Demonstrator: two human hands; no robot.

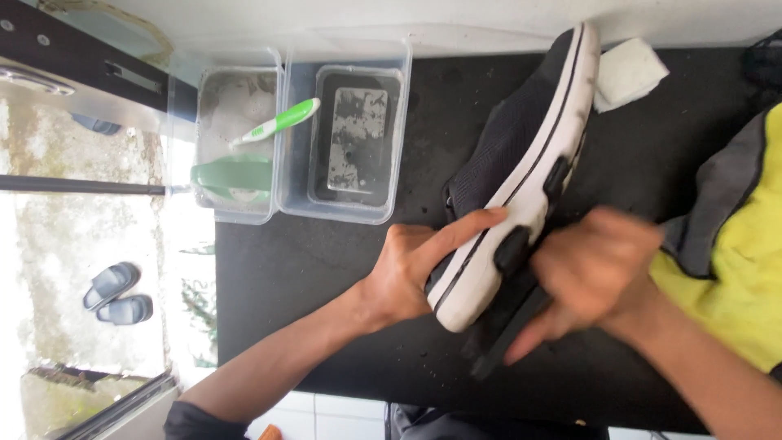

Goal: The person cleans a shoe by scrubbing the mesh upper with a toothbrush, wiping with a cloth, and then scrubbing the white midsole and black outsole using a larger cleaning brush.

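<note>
Both hands meet at the shoe (521, 155): left hand (407, 273) clasps its heel end, forefinger along the white sole; right hand (590, 273), blurred, closes on a dark brush (509, 326) beside that grip. Light, bendy shoe; hold the firmer sole.

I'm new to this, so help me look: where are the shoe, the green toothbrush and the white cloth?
shoe (521, 138): head view, on its black mesh upper.
green toothbrush (281, 121): head view, on its handle.
white cloth (627, 72): head view, on its middle.
</note>
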